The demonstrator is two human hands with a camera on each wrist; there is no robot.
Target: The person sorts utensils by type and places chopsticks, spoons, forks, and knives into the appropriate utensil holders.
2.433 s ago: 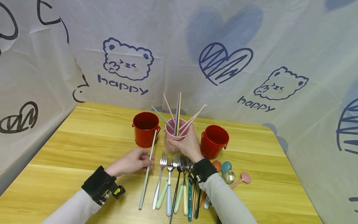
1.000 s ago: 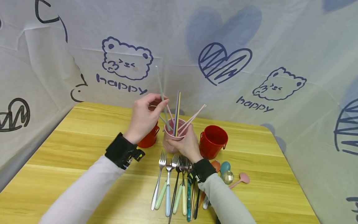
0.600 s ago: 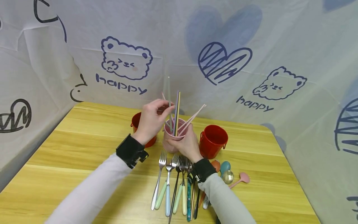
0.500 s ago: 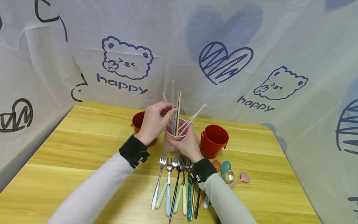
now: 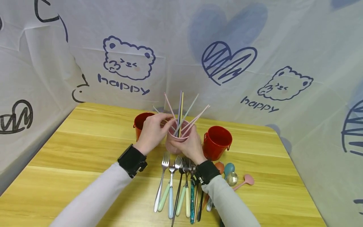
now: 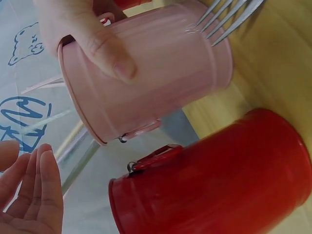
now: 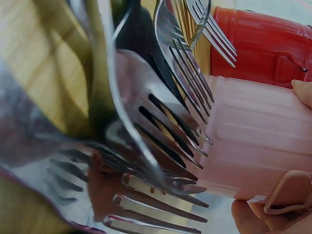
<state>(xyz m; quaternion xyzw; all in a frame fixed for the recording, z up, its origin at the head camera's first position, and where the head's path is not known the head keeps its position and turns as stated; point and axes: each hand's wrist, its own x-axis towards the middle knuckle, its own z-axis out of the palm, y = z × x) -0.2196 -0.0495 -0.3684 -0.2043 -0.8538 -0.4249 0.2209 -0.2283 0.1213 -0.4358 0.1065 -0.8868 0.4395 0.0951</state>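
My right hand (image 5: pixel 193 146) grips the pink bucket (image 5: pixel 172 147) near its rim, with the thumb across the front in the left wrist view. Several pastel chopsticks stand in it: a purple one (image 5: pixel 180 100), a yellow one (image 5: pixel 182 105), pink ones and pale green ones. One pale green chopstick (image 5: pixel 191 106) leans to the right among them. My left hand (image 5: pixel 153 130) is at the bucket's left rim, partly in front of a red bucket (image 5: pixel 139 126). In the left wrist view, the left fingers (image 6: pixel 43 180) are nearly straight, with nothing between them and the thumb.
Several forks (image 5: pixel 165 164) lie side by side in front of the pink bucket, tines toward it. Spoons, including a pink one (image 5: pixel 249 179), lie partly under the right forearm. A second red bucket (image 5: pixel 216 145) stands to the right. A printed cloth hangs behind the table.
My left hand has lifted a pale green chopstick from the table, set it in the pink bucket and let it go; the chopstick has tipped right. My right hand stays on the bucket.
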